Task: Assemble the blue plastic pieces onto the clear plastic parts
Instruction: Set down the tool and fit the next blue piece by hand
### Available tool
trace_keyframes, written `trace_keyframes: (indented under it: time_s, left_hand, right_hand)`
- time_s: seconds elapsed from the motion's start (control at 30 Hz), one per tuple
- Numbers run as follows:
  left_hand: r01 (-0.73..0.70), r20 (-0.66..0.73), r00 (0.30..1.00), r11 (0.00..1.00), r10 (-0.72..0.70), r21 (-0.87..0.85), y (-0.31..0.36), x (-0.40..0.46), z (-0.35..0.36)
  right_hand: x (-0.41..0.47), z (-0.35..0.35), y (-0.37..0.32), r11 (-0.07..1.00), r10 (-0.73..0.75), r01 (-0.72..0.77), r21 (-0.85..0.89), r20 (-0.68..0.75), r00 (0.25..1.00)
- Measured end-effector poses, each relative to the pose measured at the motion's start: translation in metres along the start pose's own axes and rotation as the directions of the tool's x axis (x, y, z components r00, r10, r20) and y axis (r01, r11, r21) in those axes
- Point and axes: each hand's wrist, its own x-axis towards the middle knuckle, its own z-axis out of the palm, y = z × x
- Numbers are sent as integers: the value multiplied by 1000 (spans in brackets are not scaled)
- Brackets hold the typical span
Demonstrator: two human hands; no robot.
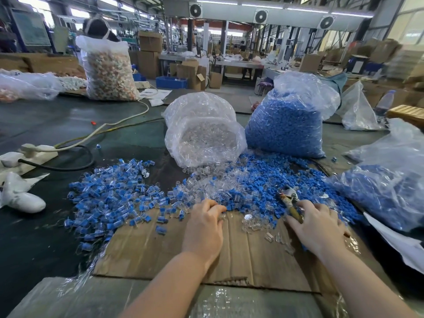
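Two hands over corrugated cardboard: I see my left hand curled, fingertips pinching a glossy clear plastic part; my right hand spread flat on matte blue plastic pieces. Their axes look jumbled, too small to read.

Dark table bears cardboard, blue pieces, bags.

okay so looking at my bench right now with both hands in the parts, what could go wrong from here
1. The finished pile on the left runs straight into the loose blue pieces, so done and undone parts could get mixed.
2. The bag of clear parts lies on its side with its mouth open; more may spill out.
3. Loose clear parts near your right hand sit by the cardboard edge and could be swept off.
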Motion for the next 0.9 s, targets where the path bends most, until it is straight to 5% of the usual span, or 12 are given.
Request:
trace_keyframes:
  time_s: [0.23,0.57,0.9]
  left_hand:
    - [-20,52,998,998,17,54,-4,-3,8]
    - [-55,31,998,998,54,5,-4,-7,6]
    - [-15,37,999,1000,15,20,-3,-7,6]
  right_hand:
    - [0,11,-19,976,-211,216,4,-203,956]
    - [6,17,-29,972,-233,236,-20,-261,937]
    - [-42,25,-75,786,-420,543,294,-391,819]
